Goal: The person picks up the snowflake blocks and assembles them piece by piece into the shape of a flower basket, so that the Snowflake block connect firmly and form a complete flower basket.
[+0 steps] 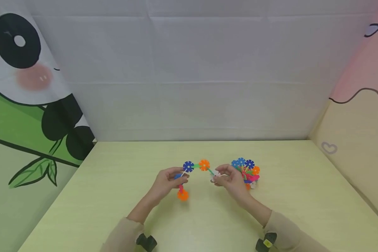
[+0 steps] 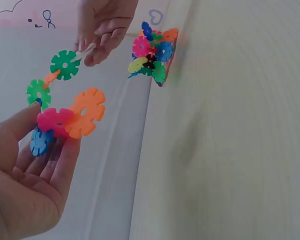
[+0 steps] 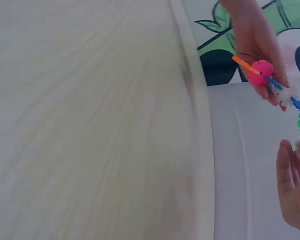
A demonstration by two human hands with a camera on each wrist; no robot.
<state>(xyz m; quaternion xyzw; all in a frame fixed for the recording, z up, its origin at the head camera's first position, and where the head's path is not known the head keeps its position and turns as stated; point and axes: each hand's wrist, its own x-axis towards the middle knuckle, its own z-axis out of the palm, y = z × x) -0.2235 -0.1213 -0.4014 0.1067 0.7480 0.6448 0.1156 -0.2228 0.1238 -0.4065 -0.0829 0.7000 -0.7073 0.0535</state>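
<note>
A chain of notched plastic snowflake discs arches between both hands above the table. My left hand (image 1: 168, 182) grips one side of it, thumb and fingers around a blue disc (image 1: 178, 176). From there a pink disc (image 2: 56, 122) and an orange end disc (image 2: 86, 113) hang down. Along the top run a dark blue disc (image 1: 188, 166), a light green disc (image 2: 38, 93), an orange disc (image 1: 204, 165) and a green disc (image 2: 65, 65). At the other end, my right hand (image 1: 231, 180) pinches a white disc (image 1: 215, 175), partly covered by the fingers.
Right beside my right hand, a heap of many-coloured snowflake discs (image 1: 245, 171) sits on the pale table (image 1: 113, 182). A white sheet (image 1: 189, 77) stands behind the table. Printed panels flank it, a panda (image 1: 34, 77) at left and a pink and cream panel (image 1: 359, 133) at right.
</note>
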